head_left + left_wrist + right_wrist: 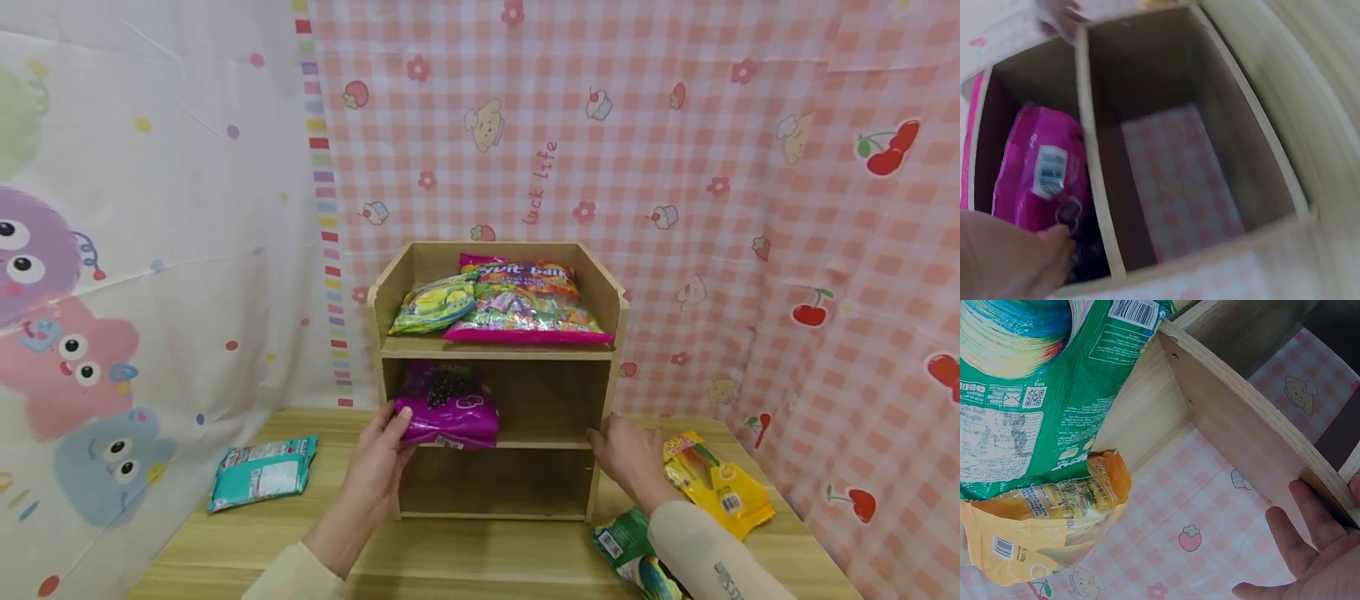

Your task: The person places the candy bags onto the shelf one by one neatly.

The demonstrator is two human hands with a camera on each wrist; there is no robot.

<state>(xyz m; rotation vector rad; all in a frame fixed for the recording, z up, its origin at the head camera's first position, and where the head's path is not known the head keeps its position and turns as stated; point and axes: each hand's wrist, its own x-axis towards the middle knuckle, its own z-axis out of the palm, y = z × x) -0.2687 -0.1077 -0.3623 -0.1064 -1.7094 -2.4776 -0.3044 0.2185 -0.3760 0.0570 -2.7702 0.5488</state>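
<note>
A small wooden shelf unit (498,354) stands in the middle of the table. In its middle compartment lies a purple snack bag (450,421), its front edge overlapping the board below. My left hand (378,454) is at the bag's left end, thumb laid over it and fingers beside the unit's left side. In the left wrist view the thumb presses close to the bag's printed face; the other fingers are hidden. My right hand (626,450) holds the unit's right side panel (1254,444), with fingers spread along its outer face and the thumb at the front edge.
On the top shelf lie a colourful candy bag (532,304) and a yellow-green bag (435,304). A teal packet (262,472) is on the table at left. Right of the unit are a yellow bag (723,487) and a green bag (633,542). Patterned cloth (525,125) hangs behind.
</note>
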